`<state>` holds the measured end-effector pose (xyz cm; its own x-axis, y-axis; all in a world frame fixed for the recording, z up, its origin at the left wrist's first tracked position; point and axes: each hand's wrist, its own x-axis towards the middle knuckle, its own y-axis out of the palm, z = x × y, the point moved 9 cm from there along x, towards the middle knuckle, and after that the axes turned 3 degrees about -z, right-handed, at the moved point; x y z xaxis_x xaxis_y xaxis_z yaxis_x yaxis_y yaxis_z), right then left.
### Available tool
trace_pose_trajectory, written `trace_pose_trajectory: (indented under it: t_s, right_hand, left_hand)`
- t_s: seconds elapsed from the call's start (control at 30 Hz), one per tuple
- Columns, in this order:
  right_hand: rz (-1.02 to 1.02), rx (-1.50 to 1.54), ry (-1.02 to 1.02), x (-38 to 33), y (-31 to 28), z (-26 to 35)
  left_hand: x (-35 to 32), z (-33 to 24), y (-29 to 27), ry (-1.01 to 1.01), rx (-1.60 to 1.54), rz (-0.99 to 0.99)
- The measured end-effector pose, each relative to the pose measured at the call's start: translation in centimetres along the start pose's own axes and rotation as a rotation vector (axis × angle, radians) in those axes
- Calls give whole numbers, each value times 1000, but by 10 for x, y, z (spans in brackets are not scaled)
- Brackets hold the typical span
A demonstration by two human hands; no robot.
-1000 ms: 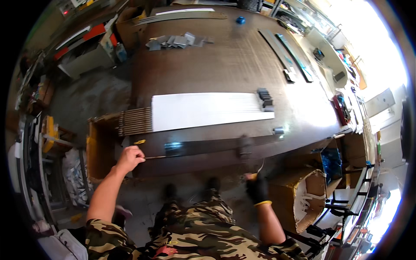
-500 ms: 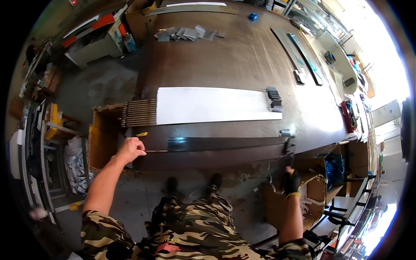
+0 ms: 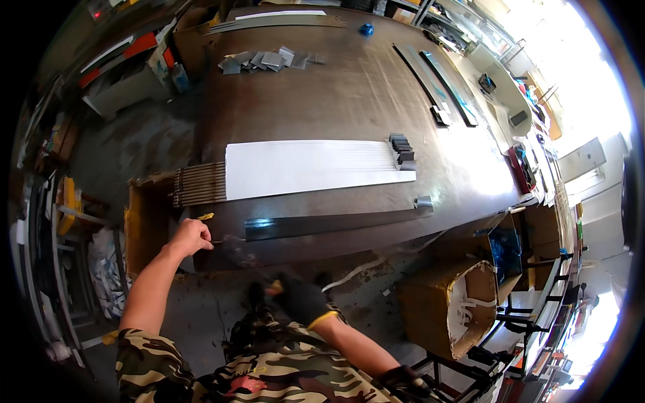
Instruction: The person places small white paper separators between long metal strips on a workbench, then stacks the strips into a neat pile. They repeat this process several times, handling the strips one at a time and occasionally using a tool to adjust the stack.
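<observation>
Near the table's front left corner, my bare left hand [image 3: 191, 237] pinches the end of a thin rod [image 3: 217, 242]. A long dark glossy strip [image 3: 336, 223] lies to its right along the front edge, with a small grey curled piece [image 3: 423, 201] at its far right end. My right hand [image 3: 302, 300], in a black glove with a yellow cuff, is closed in front of the table. From it a motion-smeared object [image 3: 243, 254] reaches toward the strip's left end; its kind cannot be made out. A narrow white band [image 3: 363, 270] runs rightward from behind the glove.
White-faced strips [image 3: 309, 168] with brown rod-like ends [image 3: 199, 185] lie mid-table. Thin grey plates [image 3: 269, 60] and long dark bars [image 3: 449, 87] lie farther back. Cardboard boxes stand at the left corner [image 3: 148, 225] and front right [image 3: 430, 302]; a small yellow piece [image 3: 205, 216] lies near my left hand.
My right hand has swept left from the strip's right end to before my body, carrying the smeared object along. My left hand keeps its pinch. The whole view has shifted slightly.
</observation>
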<state>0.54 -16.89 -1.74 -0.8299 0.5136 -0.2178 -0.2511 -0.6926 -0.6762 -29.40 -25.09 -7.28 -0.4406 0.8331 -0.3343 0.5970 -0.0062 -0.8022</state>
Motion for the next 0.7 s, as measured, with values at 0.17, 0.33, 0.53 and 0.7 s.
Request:
trace_pose_trajectory:
  t_s: [0.17,0.33,0.53,0.7]
  right_hand:
    - [-341,-122,307,-82,-127,-219]
    - [-788,110,716,-136,-288,-356]
    - [-543,318,602,-86,-156,-218]
    - [-56,15,101,-3,14,-43]
  left_hand:
    - [-5,6,-2,-25,1,19]
    - [-7,-1,-5,-35,38,27]
    - [-6,-1,-2,-45,-6,44]
    - [6,-12,-3,-14,23,65]
